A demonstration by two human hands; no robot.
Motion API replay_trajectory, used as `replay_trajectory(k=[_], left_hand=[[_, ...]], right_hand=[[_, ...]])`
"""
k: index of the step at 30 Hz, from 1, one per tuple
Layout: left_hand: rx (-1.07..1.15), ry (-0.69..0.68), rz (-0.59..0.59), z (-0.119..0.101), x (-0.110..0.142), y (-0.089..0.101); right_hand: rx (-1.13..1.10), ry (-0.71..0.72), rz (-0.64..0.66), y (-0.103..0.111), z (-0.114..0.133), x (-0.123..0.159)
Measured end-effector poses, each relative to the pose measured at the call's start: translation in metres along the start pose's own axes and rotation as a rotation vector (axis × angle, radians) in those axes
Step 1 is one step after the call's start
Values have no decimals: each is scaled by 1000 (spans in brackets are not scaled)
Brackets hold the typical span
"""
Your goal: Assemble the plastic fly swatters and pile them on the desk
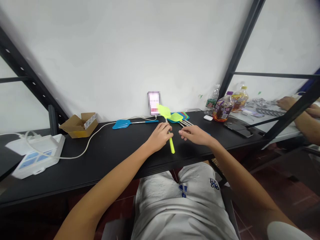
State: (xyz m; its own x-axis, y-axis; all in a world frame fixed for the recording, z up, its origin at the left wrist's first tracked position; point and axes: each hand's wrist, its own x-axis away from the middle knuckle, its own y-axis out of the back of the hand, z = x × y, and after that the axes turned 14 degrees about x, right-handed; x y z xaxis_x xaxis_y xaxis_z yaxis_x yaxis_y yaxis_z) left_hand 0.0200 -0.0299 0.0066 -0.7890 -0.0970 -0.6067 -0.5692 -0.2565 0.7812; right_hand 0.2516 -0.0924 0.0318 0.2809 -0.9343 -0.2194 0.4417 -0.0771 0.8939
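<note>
A: What is the left hand (pixel 160 136) doing?

B: It is closed around the shaft of a yellow-green fly swatter (pixel 164 111). The handle sticks out below the fingers towards the near edge of the worktop (pixel 107 146), and the paddle points up towards the wall (pixel 120 60), overlapping the lower corner of a propped phone (pixel 154 100) in this view.

A: And the right hand (pixel 196 135)?

B: Half curled, thumb close to the fingers, and I see nothing in its grasp. It is over the worktop, apart from the held swatter and just on the near side of a fanned pile of swatters (pixel 176 117). A yellow-green paddle lies on top there, with blue, green and red edges showing behind it. Whether the hand touches their shafts, I cannot tell.

A: Anything to the left?

B: A blue fly swatter (pixel 121 124) lies flat, its handle pointing right. Further left are an open cardboard box (pixel 79 128) and a white case (pixel 40 156) with a white cable (pixel 87 146) running across it.

A: And to the right?

B: A clear bottle (pixel 211 101) and a purple-capped bottle (pixel 223 108) stand near the wall. A small white box (pixel 208 118) sits in front of them, and a dark phone (pixel 238 129) lies flat. Past the black frame (pixel 246 36), a co-worker's hand (pixel 287 102) shows.
</note>
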Motion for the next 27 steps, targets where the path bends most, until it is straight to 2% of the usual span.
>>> replay_trajectory(k=[8,13,17,21,24,27], left_hand=[[-2,-103,-66,-5,-2,1],[50,-190,-204,-13,-3,4],[78,-196,-258,-17,-2,6],[61,-147,-219,-15,1,2],[27,-90,-141,-13,2,1],[-8,-14,-14,-14,2,3]], right_hand=[[-157,-191,-7,-3,-7,-7],[-567,-346,104,-5,-4,-9],[-974,-280,156,-3,3,-10],[-1217,-233,-23,-2,9,-11],[-1246,-255,-181,-1,7,-12],[-1233,-303,-323,-1,4,-13]])
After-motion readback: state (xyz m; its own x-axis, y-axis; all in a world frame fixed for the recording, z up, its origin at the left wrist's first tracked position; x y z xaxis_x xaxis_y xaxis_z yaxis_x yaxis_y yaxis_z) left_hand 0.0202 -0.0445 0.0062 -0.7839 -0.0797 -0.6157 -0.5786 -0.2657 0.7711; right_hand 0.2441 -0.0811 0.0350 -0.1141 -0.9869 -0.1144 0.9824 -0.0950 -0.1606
